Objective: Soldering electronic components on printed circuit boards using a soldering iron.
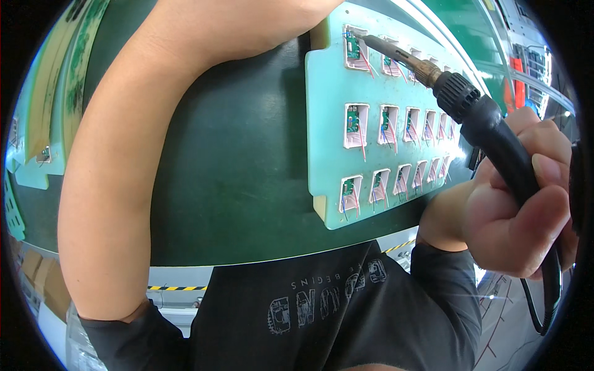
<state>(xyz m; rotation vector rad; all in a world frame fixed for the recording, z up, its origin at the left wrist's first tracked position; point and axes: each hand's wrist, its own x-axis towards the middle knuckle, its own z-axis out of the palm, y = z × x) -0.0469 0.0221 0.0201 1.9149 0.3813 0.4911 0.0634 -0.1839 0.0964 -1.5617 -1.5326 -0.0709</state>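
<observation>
My right hand (pixel 520 198) is closed around the black handle of a soldering iron (pixel 458 96). The iron's tip reaches the top-left white housing (pixel 356 55) on a light green tray (pixel 325 123); whether it touches the small circuit board (pixel 352 46) inside, I cannot make out. Rows of similar housings, with green boards and thin red and blue wires, fill the tray. My left hand (pixel 266 25) is at the upper edge of the picture, beside the tray's far left corner. Its fingers are cut off from view, so what they hold does not show.
Beneath the tray lies a dark green tabletop (pixel 229 167), with its near edge along my body. More light green trays (pixel 55 123) stand at the far left. Cardboard boxes (pixel 46 281) sit below on the left. The iron's black cord (pixel 532 309) hangs at the lower right.
</observation>
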